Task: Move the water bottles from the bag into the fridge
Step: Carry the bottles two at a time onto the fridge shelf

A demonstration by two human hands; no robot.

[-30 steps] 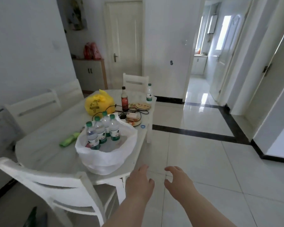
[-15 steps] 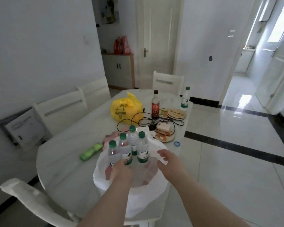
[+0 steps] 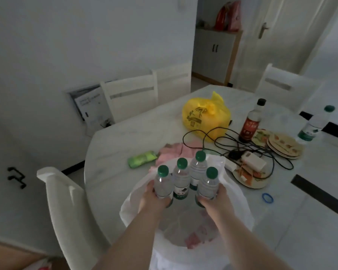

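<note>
Head view: my left hand [image 3: 152, 200] and right hand [image 3: 213, 200], lately empty, each grip a green-capped clear plastic water bottle [image 3: 163, 185], 12 o'clock in white plastic bag [image 3: 242, 208]; lift-out next.

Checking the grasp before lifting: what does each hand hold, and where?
Left hand grips the front-left bottle, right hand the front-right bottle, each round its lower body.

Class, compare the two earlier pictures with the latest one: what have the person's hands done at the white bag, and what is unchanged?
Both hands reached forward from in front of the table into the white bag. The left hand now grips the leftmost water bottle; the right hand grips the rightmost water bottle. The two middle bottles, yellow bag and dark bottle stayed put.
</note>
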